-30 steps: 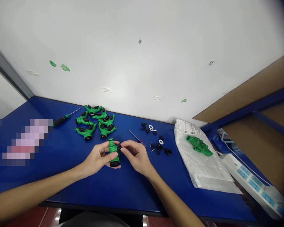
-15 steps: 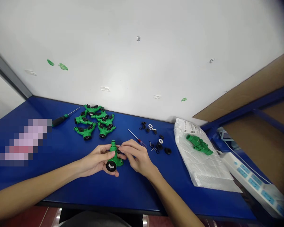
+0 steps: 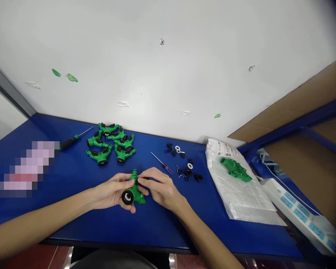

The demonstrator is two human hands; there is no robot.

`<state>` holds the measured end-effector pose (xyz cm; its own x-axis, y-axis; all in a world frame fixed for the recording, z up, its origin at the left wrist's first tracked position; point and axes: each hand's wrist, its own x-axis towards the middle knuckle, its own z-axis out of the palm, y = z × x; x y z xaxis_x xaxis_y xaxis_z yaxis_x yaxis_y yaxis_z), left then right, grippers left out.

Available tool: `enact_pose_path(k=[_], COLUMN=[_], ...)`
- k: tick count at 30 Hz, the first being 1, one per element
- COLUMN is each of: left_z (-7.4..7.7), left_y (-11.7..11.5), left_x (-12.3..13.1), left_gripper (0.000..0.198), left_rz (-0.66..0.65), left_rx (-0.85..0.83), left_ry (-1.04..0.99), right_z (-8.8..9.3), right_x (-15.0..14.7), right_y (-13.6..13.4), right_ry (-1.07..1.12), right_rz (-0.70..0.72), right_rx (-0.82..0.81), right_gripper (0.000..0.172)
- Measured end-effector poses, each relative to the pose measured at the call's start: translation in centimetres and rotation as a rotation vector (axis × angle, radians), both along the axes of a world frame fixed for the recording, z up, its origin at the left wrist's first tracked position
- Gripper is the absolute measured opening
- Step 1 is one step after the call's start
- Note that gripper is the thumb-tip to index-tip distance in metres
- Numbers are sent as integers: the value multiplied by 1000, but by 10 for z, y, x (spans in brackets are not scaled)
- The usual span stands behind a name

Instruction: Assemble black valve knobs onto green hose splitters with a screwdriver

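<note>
My left hand [image 3: 110,191] cradles a green plastic Y-shaped hose splitter [image 3: 134,193], its fingers wrapped beneath the body. The splitter's black-ringed end [image 3: 127,197] faces down and to the left. My right hand [image 3: 161,186] reaches in from the right, its fingertips pinching a small dark fitting at the splitter's side. That fitting is mostly hidden by my fingers. Both hands are low over the blue table.
Several green splitters [image 3: 110,145] lie in a heap behind my hands. A screwdriver [image 3: 71,142] is to their left, a small red-handled screwdriver [image 3: 164,164] and loose black and white small parts [image 3: 183,164] to their right. A green splitter [image 3: 235,169] lies on a white plastic bag [image 3: 240,198].
The splitter has rolled from upright to tilted, its black-ringed end swinging toward lower left. My right fingers have shifted along its side. The view has drifted slightly.
</note>
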<state>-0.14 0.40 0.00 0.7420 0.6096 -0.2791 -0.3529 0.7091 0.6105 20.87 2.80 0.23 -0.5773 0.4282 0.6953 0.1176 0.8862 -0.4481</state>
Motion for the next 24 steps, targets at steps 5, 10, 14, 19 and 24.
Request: enact_pose_path(k=[5,10,14,19,24], left_z=[1,2,-1,-4,-4], left_y=[0,-3,-5,-6,-6], left_x=[2,5,6,5,4], left_gripper=[32,33,38,43,48], left_rz=[35,161,244,250,240], left_rx=[15,169,282,352,389], left_ry=[14,155,212,232,259], right_z=[4,5,1,-2,-2], right_x=[-2,-13,-19,-20,-19], right_y=[-4,-9,-12,-12,-11], right_ry=[67,209,314,385,357], right_rz=[-9,-84,-111,-90,-97], right_rx=[-170,-386,-658,-835,-811], right_gripper=[31,23,18,22,25])
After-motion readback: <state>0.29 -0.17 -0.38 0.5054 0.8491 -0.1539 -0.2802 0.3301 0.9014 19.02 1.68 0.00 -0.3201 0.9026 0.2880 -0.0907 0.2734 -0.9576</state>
